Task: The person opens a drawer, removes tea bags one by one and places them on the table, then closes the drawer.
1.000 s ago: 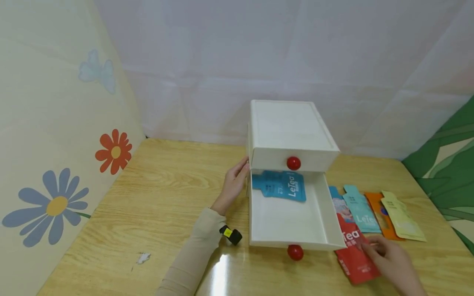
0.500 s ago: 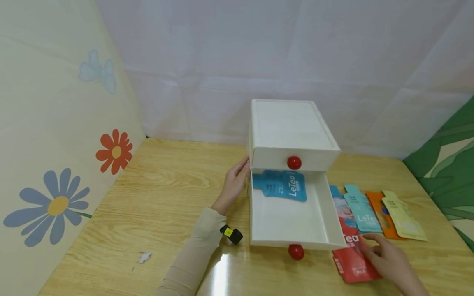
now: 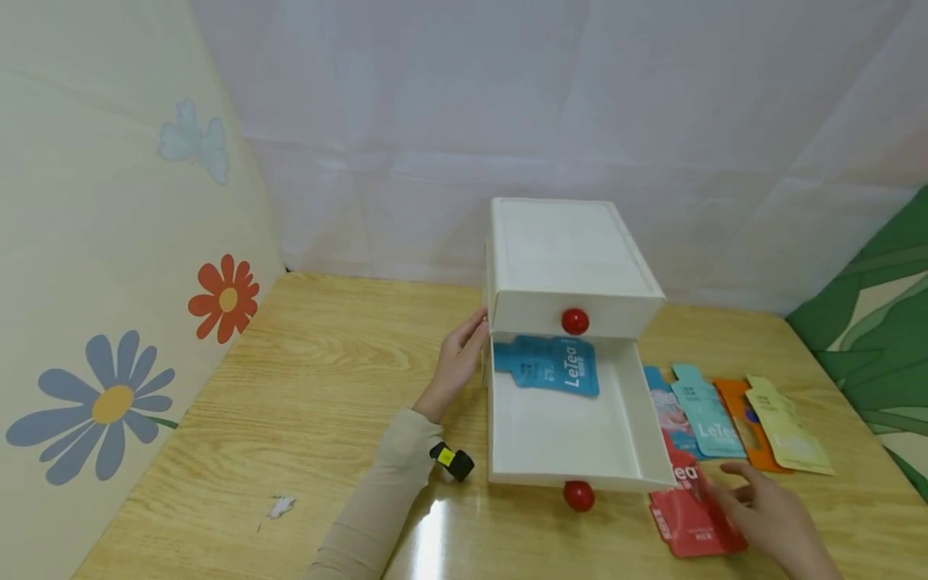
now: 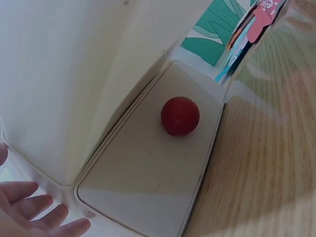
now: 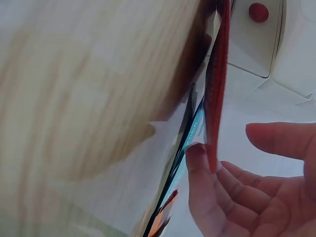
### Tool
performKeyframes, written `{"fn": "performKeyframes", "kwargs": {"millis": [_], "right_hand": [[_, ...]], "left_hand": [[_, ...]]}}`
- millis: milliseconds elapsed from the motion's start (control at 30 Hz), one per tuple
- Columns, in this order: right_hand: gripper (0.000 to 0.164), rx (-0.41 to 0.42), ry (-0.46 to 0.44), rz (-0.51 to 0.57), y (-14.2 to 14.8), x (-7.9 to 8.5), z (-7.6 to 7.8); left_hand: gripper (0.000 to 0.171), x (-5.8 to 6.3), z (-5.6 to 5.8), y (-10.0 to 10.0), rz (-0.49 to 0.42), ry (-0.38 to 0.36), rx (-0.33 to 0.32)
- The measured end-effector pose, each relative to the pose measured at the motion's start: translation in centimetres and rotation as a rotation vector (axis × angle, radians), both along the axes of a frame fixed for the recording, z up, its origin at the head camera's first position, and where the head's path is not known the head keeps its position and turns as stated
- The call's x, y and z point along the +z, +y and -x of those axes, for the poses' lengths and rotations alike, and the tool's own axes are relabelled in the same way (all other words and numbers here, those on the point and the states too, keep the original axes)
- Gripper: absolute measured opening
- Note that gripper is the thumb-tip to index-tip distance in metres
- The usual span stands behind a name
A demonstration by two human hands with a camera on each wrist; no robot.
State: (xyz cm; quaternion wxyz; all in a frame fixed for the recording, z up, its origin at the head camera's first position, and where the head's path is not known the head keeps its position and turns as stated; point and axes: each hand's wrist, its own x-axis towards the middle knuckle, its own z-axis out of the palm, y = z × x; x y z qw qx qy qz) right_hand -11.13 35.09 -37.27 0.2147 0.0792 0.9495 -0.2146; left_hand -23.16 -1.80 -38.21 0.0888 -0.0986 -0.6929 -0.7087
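A white two-drawer box (image 3: 573,250) stands on the table with its lower drawer (image 3: 558,443) pulled out. One blue LeTea pouch (image 3: 554,366) lies at the back of that drawer. My left hand (image 3: 455,362) rests along the box's left side, its fingers (image 4: 37,210) loosely extended in the left wrist view. To the right of the drawer, my right hand (image 3: 768,515) touches the right edge of a red LeTea pouch (image 3: 692,519). In the right wrist view the red pouch (image 5: 217,89) shows edge-on beside the fingertips, with the thumb (image 5: 269,138) held apart from it.
Beside the drawer lie a blue pouch with a pink picture (image 3: 673,415), a turquoise pouch (image 3: 709,415), an orange pouch (image 3: 747,419) and a pale yellow pouch (image 3: 790,431). Red knobs (image 3: 576,321) stick out from both drawers. A fabric backdrop (image 3: 406,161) rises behind the table.
The red pouch has shifted slightly left and turned, uncovering more of the blue pouch with the pink picture. My right hand stays at its edge; the left hand has not moved.
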Motion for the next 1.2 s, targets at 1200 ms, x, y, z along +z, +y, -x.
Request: {"fn": "performKeyframes", "kwargs": {"millis": [1200], "right_hand": [[0.044,0.091,0.468,0.030,-4.9,4.4,0.1]], "left_hand": [[0.039,0.2,-0.2,-0.1,0.033,-0.004,-0.010]]}}
